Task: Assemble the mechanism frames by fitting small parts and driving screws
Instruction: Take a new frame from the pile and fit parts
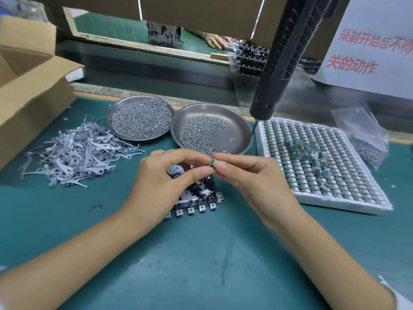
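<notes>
A metal mechanism frame (196, 199) with black parts lies flat on the green mat, partly hidden under my hands. Just above it, my left hand (161, 177) and my right hand (250, 177) meet fingertip to fingertip and together pinch a small green part (213, 162). A black electric screwdriver (274, 74) hangs from above, its bit pointing down at the rim of the right screw dish (237, 128). The left dish (139, 118) holds a heap of small screws.
A pile of flat grey metal levers (76, 148) lies at the left. A white foam tray (319, 164) of green parts sits at the right, a plastic bag (364, 139) behind it. An open cardboard box (29, 70) stands far left. Another person's hand (215, 40) shows beyond the conveyor.
</notes>
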Available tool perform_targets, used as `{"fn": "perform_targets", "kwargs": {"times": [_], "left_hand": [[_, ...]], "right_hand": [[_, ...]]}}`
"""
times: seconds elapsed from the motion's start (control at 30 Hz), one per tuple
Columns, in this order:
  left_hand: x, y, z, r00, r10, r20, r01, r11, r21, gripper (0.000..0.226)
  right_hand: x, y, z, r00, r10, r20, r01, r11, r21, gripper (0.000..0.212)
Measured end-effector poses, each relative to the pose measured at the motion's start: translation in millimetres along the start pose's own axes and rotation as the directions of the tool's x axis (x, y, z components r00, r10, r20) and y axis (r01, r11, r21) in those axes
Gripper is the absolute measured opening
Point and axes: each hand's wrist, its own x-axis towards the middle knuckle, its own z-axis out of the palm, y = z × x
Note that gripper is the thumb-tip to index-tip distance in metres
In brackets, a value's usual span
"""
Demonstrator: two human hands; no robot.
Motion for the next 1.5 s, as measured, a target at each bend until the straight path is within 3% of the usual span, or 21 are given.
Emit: {"fn": "perform_targets", "kwargs": {"times": [0.17, 0.33, 0.73, 0.83, 0.93, 1.1, 1.5], "left_hand": [[1, 1, -1, 1.0, 0.016, 0.023, -0.016, 1.0, -0.009, 0.017], [5, 0, -4, 0.994, 0.103, 0.049, -0.105, 0.994, 0.039, 0.011], [13, 1, -27, 0.971, 0.176, 0.163, -0.222, 0.919, 0.327, 0.045], [13, 3, -33, 0.969, 0.156, 0.192, -0.216, 0.913, 0.348, 0.051], [7, 1, -43, 0.968, 0.135, 0.21, -0.195, 0.934, 0.3, 0.05], [-9, -8, -57, 1.0, -0.013, -0.007, 0.014, 0.992, 0.123, 0.015], [-19, -9, -46, 1.0, 0.011, -0.008, -0.01, 0.982, 0.188, 0.026]], "right_hand": [[-2, 1, 1, 0.999, -0.037, -0.017, 0.036, 0.996, -0.086, 0.023], [-2, -1, 1, 0.994, -0.092, 0.066, 0.103, 0.975, -0.195, 0.019], [-2, -2, 6, 0.973, -0.189, 0.13, 0.221, 0.924, -0.313, 0.014], [-3, 2, 7, 0.949, -0.28, 0.146, 0.316, 0.853, -0.416, 0.02], [-4, 12, 11, 0.908, -0.366, 0.203, 0.415, 0.715, -0.562, 0.02], [-4, 28, 17, 0.8, -0.459, 0.388, 0.588, 0.464, -0.663, 0.012], [-1, 35, 16, 0.67, -0.524, 0.527, 0.708, 0.236, -0.666, 0.007]]}}
